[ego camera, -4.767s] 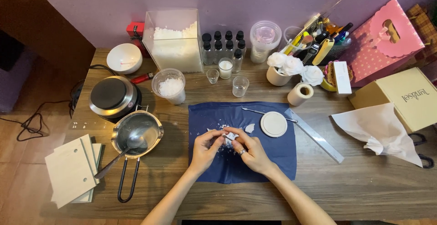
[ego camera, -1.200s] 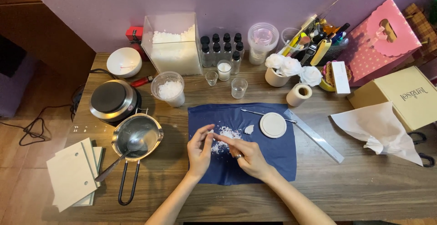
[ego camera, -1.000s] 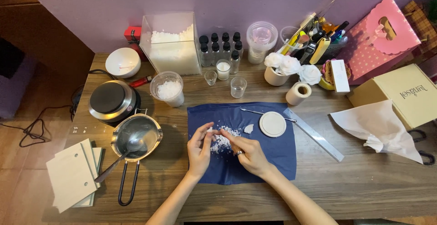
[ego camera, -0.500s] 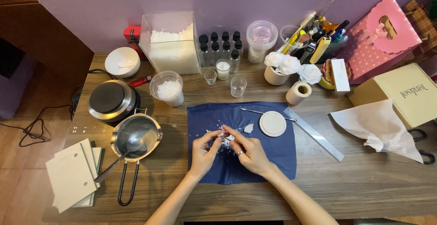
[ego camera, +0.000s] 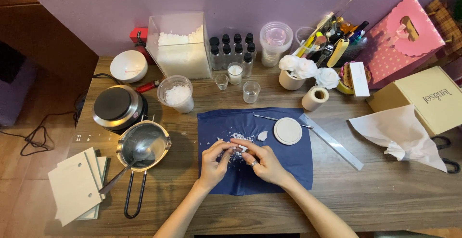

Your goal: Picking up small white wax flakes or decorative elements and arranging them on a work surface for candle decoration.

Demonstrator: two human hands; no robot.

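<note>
Item one: I logged the left hand and right hand meeting over the dark blue cloth, fingertips pinched shut on a small white waxy piece held between them (its exact shape I could not tell). White crumbly flakes lay scattered on the cloth just beyond the fingers. A round, flat white disc sat at the cloth's far right part, a thin metal tool beside it. Left of the cloth I recorded a shiny steel pouring pot with a spoon inside. A clear ruler lay diagonally off the cloth's right edge. Bare wooden worktop lay open nearest me and to the right.
</note>
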